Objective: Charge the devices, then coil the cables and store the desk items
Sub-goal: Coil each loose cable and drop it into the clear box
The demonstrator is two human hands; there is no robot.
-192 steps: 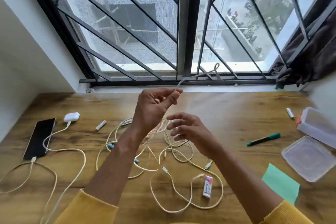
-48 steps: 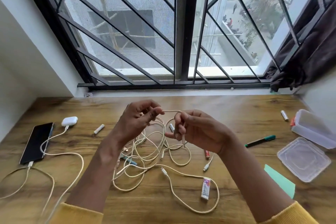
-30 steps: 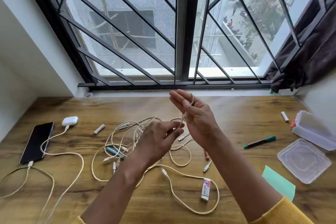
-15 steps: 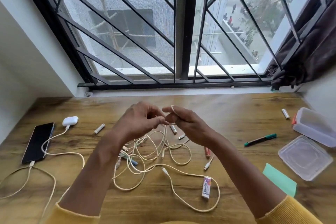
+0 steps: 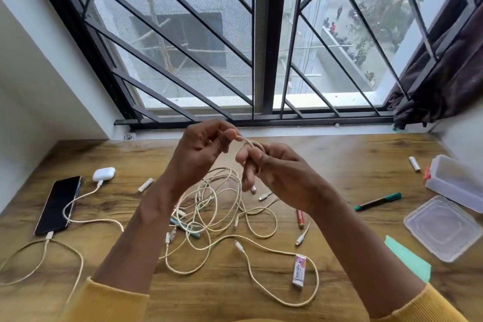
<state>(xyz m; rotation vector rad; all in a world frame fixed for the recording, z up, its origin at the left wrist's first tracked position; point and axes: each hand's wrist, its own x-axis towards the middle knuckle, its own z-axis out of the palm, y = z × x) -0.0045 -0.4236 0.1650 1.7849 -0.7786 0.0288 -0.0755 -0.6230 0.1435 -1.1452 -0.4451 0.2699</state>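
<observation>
Nearest, two yellow knitted sleeves (image 5: 104, 303) frame the lower edge of the view. On the wooden desk (image 5: 235, 303) just beyond lies a white eraser in a printed wrapper (image 5: 298, 273), inside a loop of the tangled cream charging cables (image 5: 209, 217) that sprawl across the middle. To the right, a green paper sheet (image 5: 407, 259) lies near the edge, and beyond it a clear flat plastic lid (image 5: 443, 227) lies beside the clear rectangular plastic box (image 5: 456, 181) (what the box holds cannot be told). A green-capped black marker (image 5: 377, 201) lies left of them on bare wood. At the left, a black phone (image 5: 58, 205) and a white earbud case (image 5: 103, 174) each have a cable plugged in.

Above the tangle, the left hand (image 5: 201, 151) pinches one cream cable (image 5: 251, 142) between thumb and forefinger, the other fingers curled. The right hand (image 5: 277, 170) is closed round the same cable, which loops over its fingers. Both are raised clear of the desk.

The far strip of desk below the barred window (image 5: 256, 60) is bare, save a white battery (image 5: 414, 163) at far right.
</observation>
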